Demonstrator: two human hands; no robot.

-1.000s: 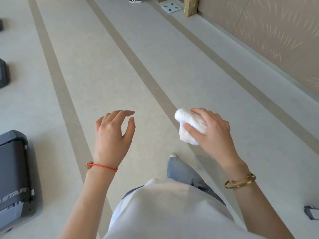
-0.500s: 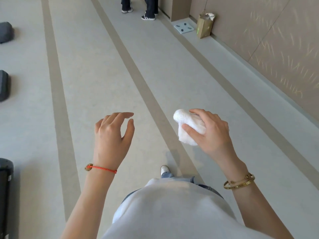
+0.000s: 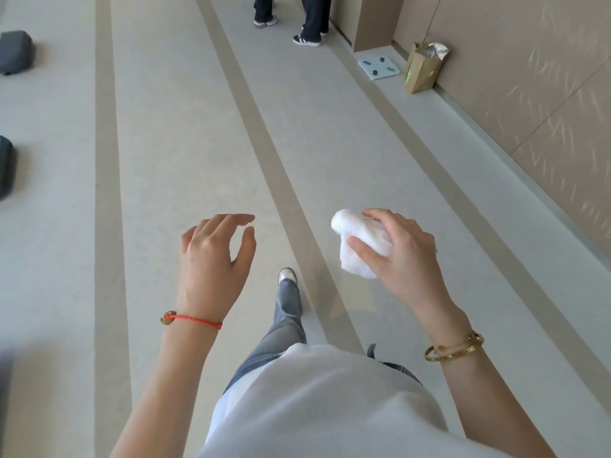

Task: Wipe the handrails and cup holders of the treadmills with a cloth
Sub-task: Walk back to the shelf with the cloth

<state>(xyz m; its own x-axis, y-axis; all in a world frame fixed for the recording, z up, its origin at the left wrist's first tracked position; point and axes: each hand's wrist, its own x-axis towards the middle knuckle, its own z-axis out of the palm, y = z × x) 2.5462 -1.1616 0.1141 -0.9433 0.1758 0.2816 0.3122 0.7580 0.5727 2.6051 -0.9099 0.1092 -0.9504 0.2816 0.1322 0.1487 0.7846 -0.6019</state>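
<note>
Cloth (image 3: 358, 241) is white, soft and crumpled into a loose bundle, with one rounded end that sticks out past the fingers and a thinner flap that hangs down under the thumb. The right hand (image 3: 398, 251) holds it in the air, above the floor (image 3: 185, 133), with the thumb and the curled fingers closed around its middle. The part of the cloth inside the palm is hidden, so its full shape is not clear. On the right wrist there are gold bangles (image 3: 454, 348).

The left hand (image 3: 215, 256) holds nothing; its fingers are relaxed and a little bent, and the thumb stands apart from them. A red cord bracelet (image 3: 195, 320) lies around this wrist.

Below the hands, a white shirt (image 3: 317, 401) covers most of the body, and only one leg in grey-blue jeans (image 3: 286, 312) and the tip of one shoe (image 3: 287, 276) show under it.

At the left edge of the floor, two dark grey objects (image 3: 15, 52) are cut off by the frame, and I cannot tell what they are. At the far end, near the wall (image 3: 529, 81), two persons show only as legs (image 3: 315, 18) and shoes. Just beside the wall stands a brown paper bag (image 3: 423, 69), and next to it a pale blue bathroom scale (image 3: 378, 68) lies flat on the floor.
</note>
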